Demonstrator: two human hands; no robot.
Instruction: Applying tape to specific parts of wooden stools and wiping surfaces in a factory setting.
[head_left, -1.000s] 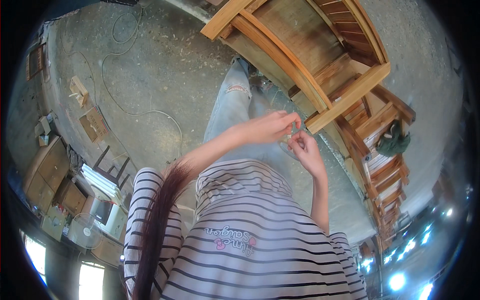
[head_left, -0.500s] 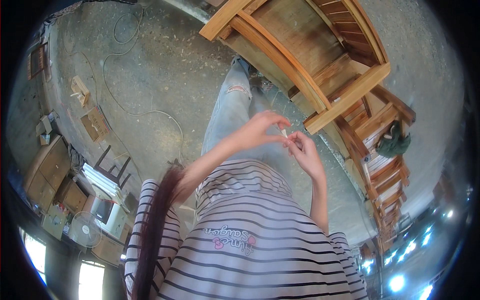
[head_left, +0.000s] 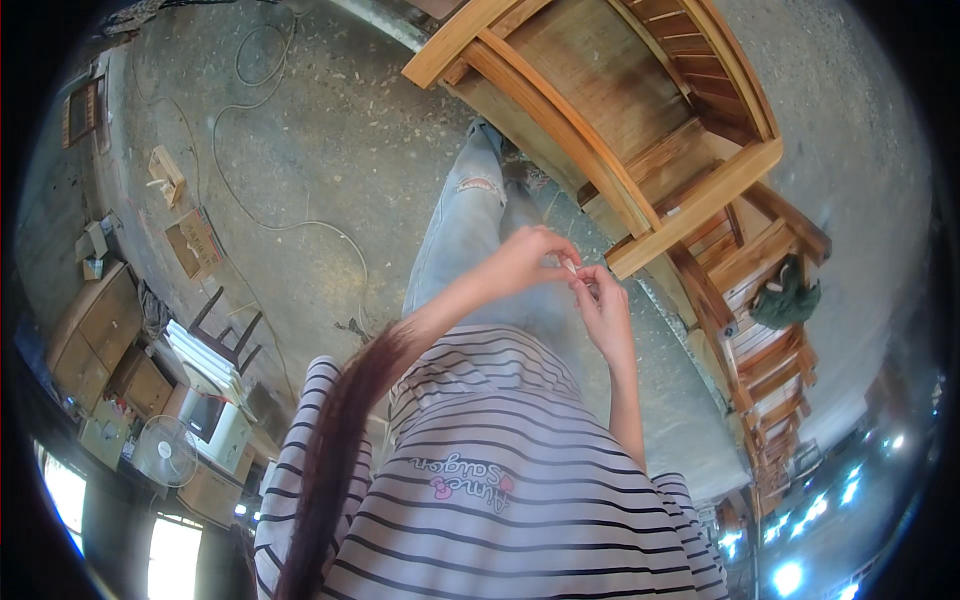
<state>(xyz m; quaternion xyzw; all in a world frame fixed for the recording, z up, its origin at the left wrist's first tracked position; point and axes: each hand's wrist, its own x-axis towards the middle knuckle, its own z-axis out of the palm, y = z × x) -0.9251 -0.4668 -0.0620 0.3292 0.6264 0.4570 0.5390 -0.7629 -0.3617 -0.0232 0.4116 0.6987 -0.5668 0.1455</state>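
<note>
Both hands are raised in front of the striped shirt [head_left: 500,470], close below the lower corner of the wooden frame [head_left: 640,150], and they meet around one small pale piece [head_left: 572,266]. The left hand [head_left: 530,258] is closed in a pinch, and its thumb and first fingers seem to grip this piece at the tips. The right hand [head_left: 608,310] is curled with its fingertips touching the same spot from the other side; whether it also grips the piece or only touches it I cannot tell.

The piece lies between the two hands, a little nearer to the left one, and just beside the corner of the frame without touching it. It is too small to tell its shape or its long axis; most of it is hidden by the fingers.

Under the hands, the legs in light jeans [head_left: 460,230] stand on the concrete floor [head_left: 330,150]. A thin cable [head_left: 300,225] runs over the floor, well apart from the frame. A white fan [head_left: 165,450] stands far off, behind the person.
</note>
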